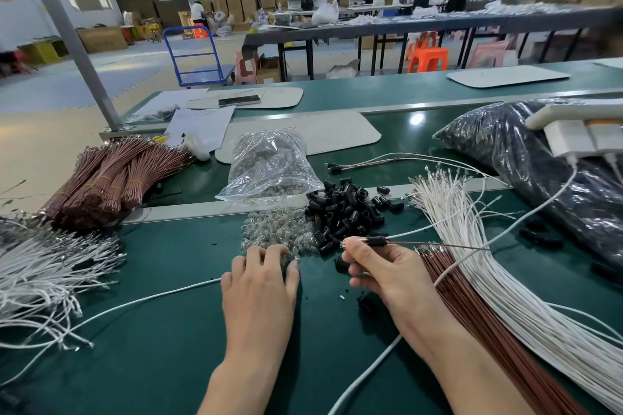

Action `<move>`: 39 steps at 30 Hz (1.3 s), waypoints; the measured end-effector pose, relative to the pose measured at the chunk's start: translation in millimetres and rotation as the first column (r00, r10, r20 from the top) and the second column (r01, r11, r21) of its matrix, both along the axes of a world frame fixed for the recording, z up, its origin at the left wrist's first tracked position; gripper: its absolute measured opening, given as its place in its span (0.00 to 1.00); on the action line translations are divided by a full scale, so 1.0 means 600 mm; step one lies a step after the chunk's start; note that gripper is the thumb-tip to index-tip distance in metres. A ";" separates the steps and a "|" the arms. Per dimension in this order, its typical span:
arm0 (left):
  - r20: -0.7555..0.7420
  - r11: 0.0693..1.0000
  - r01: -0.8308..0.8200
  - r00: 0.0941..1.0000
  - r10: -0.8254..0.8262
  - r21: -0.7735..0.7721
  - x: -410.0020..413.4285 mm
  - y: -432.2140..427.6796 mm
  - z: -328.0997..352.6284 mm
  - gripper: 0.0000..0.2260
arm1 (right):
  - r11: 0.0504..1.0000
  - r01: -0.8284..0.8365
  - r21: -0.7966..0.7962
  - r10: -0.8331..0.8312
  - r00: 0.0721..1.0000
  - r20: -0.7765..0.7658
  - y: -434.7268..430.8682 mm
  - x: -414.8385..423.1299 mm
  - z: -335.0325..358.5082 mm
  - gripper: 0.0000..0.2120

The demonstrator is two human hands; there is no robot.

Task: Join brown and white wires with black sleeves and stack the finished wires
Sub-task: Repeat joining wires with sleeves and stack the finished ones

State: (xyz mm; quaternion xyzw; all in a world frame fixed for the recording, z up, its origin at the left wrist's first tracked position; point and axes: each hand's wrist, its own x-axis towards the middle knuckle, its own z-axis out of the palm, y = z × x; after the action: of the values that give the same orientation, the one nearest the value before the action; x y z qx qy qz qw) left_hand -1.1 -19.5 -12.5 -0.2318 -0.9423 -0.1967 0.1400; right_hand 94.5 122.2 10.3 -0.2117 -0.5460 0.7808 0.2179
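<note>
Black sleeve [376,240] is sitting on a wire pair [354,241] held just above the near centre of the green counter [161,347]. A brown wire [448,245] and a white wire [418,230] are running out of the sleeve's right end.

Right hand [377,271] is grasping the wire pair. Thumb and forefinger are pinching its metal-tipped end just left of the sleeve, and the other fingers are curling beneath.

Left hand [259,280] is lying released, fingers spread, with fingertips resting on a heap of small clear pieces [276,232].

Loose sleeves [344,209] are lying piled against the right side of that heap. Behind them, a few finished wires [371,162] are lying together, sleeved ends pointing left.

On the right, a white wire stock [478,246] is fanning across the counter, with a brown wire stock [472,313] lying along its near edge.

A clear bag [269,165] is slumping behind the clear heap. At far left, banded brown bundles [101,178] are lying beside tangled white wires [43,266]. A large dark bag [505,145] is occupying the far right.
</note>
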 end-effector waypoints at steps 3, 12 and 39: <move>-0.009 0.998 0.060 0.998 -0.060 0.001 0.003 0.004 -0.001 0.09 | 1.000 0.001 -0.017 -0.001 1.000 0.001 0.001 0.000 0.000 0.13; -0.036 0.849 0.280 0.955 -0.295 0.448 0.021 0.016 0.014 0.14 | 0.996 -0.013 -0.088 0.012 1.000 -0.016 0.001 0.000 0.004 0.08; 0.292 0.326 -0.074 0.658 -0.694 0.943 0.037 0.035 0.026 0.10 | 0.997 -0.054 -0.054 0.052 0.997 -0.051 -0.002 0.000 -0.001 0.16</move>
State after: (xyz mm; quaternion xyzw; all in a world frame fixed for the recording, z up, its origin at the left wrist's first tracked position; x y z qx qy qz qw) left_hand 21.1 1.6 3.3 -0.2238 -0.5847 -0.7656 -0.1484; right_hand 94.4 121.2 9.5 -0.1838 -0.5240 0.8061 0.2044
